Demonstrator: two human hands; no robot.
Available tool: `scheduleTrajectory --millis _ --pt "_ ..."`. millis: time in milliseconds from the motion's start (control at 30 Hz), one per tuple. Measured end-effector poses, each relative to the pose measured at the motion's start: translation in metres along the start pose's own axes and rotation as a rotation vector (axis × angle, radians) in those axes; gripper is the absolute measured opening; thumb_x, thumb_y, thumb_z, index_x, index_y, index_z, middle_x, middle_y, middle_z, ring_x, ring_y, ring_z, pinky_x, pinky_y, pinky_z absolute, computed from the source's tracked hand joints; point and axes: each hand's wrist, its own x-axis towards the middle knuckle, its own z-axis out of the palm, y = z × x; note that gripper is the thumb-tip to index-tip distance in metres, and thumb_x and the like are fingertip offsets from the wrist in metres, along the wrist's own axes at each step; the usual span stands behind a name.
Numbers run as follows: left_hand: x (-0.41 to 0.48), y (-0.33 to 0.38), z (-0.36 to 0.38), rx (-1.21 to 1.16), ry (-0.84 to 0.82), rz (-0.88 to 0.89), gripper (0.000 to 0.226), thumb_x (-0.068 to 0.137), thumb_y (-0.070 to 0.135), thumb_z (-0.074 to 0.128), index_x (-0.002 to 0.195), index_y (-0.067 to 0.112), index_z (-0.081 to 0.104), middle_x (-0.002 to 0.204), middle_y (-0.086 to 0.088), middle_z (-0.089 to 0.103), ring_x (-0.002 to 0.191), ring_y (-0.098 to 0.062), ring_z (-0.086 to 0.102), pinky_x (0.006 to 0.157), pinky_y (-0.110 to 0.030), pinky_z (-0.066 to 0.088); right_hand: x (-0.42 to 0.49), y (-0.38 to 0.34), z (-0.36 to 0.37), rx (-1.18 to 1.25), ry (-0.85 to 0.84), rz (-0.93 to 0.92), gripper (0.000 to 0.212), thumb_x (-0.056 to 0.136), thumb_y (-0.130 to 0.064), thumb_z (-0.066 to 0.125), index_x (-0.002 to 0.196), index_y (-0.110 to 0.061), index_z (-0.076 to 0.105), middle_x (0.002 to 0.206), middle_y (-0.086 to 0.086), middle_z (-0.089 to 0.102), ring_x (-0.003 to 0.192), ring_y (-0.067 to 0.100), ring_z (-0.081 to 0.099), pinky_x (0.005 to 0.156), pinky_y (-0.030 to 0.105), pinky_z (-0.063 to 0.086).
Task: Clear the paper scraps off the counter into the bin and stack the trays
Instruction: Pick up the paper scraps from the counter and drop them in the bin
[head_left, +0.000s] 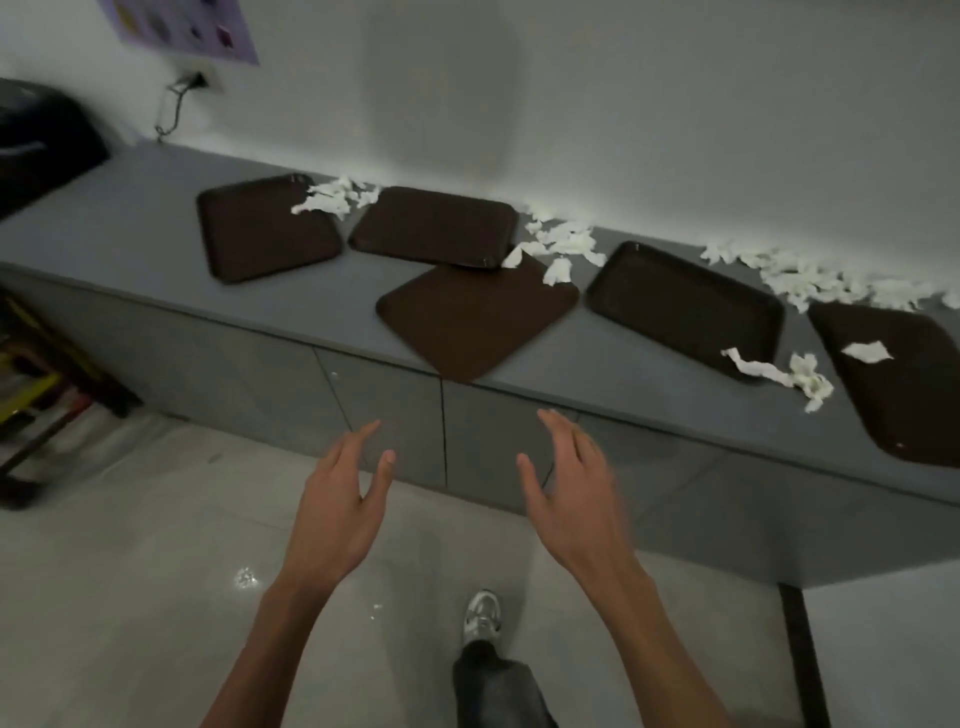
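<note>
Several dark brown trays lie scattered on the grey counter (130, 234): one at the left (262, 228), one behind the middle (434, 226), an upside-down one (475, 317) overhanging the front edge, one to the right (685, 306) and one at the far right (904, 384). White paper scraps lie between them: a heap by the left trays (332, 200), a heap in the middle (558, 244), a long trail along the wall at right (810, 278), a strip at the front (779, 371) and one piece on the far-right tray (866, 352). My left hand (343, 499) and right hand (566, 483) hang open and empty below the counter edge, in front of the cabinet doors.
A black bag-lined bin (41, 140) stands at the counter's far left end. A cable (174, 104) hangs from a wall socket behind it. Grey cabinet doors (395, 415) run below the counter. A yellow and black rack (36, 384) stands on the floor at left. My shoe (483, 616) is on the tiled floor.
</note>
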Motion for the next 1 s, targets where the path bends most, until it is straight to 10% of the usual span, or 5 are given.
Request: scheduleTrajectory --millis 767,1000 --pt "0.425 -0.186 -0.083 0.105 0.019 -0.094 0.029 0.101 0.027 0.062 0.128 0.019 0.067 0.127 0.001 0.070 0.119 -0.018 0.065 0.101 -0.022 0.042 0.428 -0.174 0.219 -0.060 -0.234 -0.145 0.039 0.105 -0.036 0.057 0.141 -0.024 0.051 0.142 -0.002 0.060 0.128 0.022 0.059 0.100 0.037 0.053" --pt "0.614 -0.250 -0.100 0.168 -0.156 0.052 0.025 0.097 0.030 0.060 0.121 0.027 0.066 0.116 0.003 0.069 0.107 -0.020 0.068 0.093 -0.042 0.056 0.518 -0.223 0.299 -0.072 -0.219 0.016 0.038 0.103 -0.034 0.056 0.140 -0.024 0.053 0.140 -0.001 0.059 0.124 0.025 0.062 0.100 0.042 0.053"
